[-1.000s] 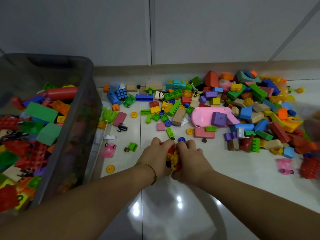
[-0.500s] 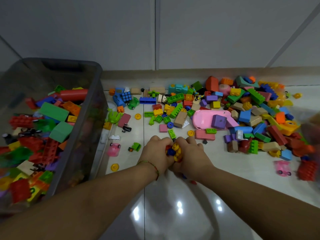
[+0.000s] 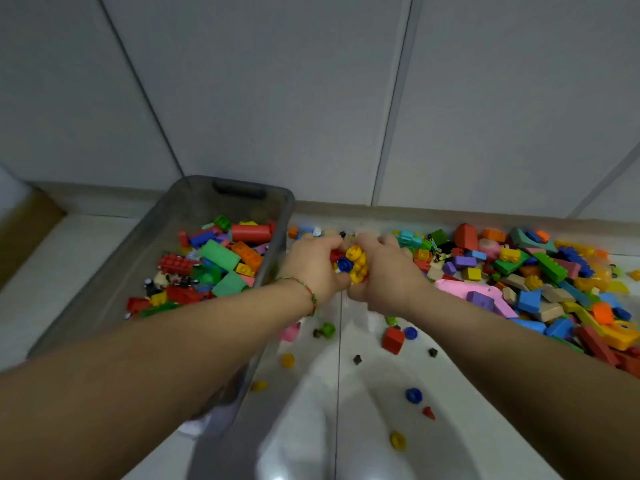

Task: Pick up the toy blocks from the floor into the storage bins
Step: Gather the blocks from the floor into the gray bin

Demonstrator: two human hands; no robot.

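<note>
From my station I see both hands pressed together near the middle of the view: the left hand (image 3: 313, 268) and the right hand (image 3: 388, 271) each curl round one shared clutch of blocks (image 3: 356, 263), with yellow studded pieces and a blue round one showing in the gap between the thumbs. A thin bracelet (image 3: 306, 289) rings the left wrist. The clutch sits just at three o'clock of the bin's right wall, beside it and not over it; how high it is off the floor (image 3: 363, 445) I cannot tell. The bin (image 3: 194, 202), grey and see-through, lies at nine o'clock of the hands and is part filled with mixed blocks, a red cylinder (image 3: 251, 233) at its far end. At three o'clock of the hands the main pile (image 3: 550, 268) spreads along the foot of the wall, with a pink toy (image 3: 460, 288) at its near edge just beside the right wrist. At six o'clock of the hands loose pieces dot the white floor: a red block (image 3: 393, 339), farther down a blue disc (image 3: 414, 395) and a yellow disc (image 3: 397, 441), well apart from each other, plus a few small dark bits I cannot make out
</note>
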